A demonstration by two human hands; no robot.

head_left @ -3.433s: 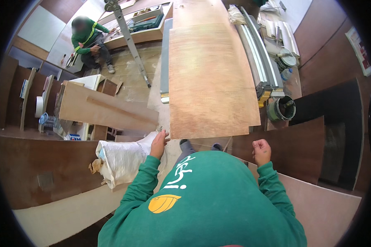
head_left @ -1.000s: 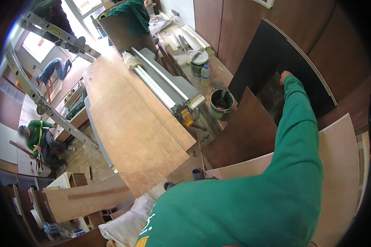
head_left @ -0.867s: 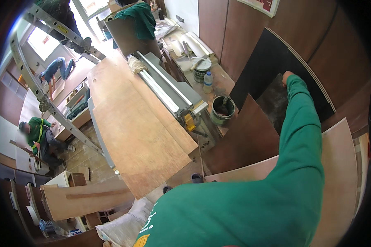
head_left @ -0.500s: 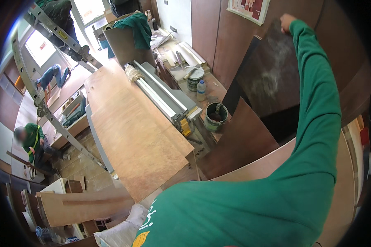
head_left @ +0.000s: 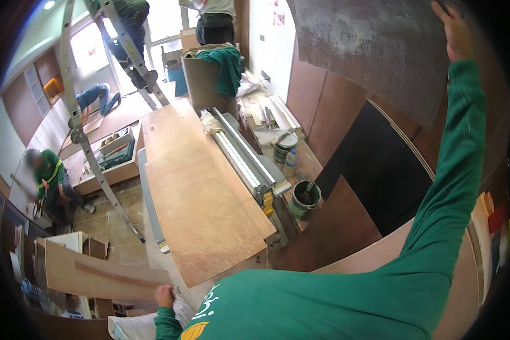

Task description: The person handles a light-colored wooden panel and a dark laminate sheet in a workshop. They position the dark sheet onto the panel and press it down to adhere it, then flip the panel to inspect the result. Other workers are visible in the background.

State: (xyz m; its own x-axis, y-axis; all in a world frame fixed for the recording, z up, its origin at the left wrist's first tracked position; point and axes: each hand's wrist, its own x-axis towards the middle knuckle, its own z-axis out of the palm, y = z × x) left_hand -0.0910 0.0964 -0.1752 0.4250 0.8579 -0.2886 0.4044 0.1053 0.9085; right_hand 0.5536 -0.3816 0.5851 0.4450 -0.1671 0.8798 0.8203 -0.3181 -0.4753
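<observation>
A dark brown, scuffed flat panel (head_left: 368, 51) is raised at the upper right, with my right hand (head_left: 458, 37) gripping its edge. Below it a black panel (head_left: 379, 164) leans against the wall, and a reddish-brown sheet (head_left: 331, 232) overlaps its lower left side. At the lower left my left hand (head_left: 165, 296) has curled fingers, close to the white crumpled sack (head_left: 136, 326) and the curved plywood strip (head_left: 107, 277). Whatever it may hold is too small to make out.
A large plywood sheet (head_left: 204, 204) lies beside a long tile cutter (head_left: 238, 153). Right of it stand a dark bucket (head_left: 304, 199), a water bottle (head_left: 290, 161) and a paint tin (head_left: 284, 146). A stepladder (head_left: 88, 141) rises at left; several people work behind.
My right hand has lifted the scuffed panel up from its lean, uncovering more of the black panel. My left hand has come into view at the lower left.
</observation>
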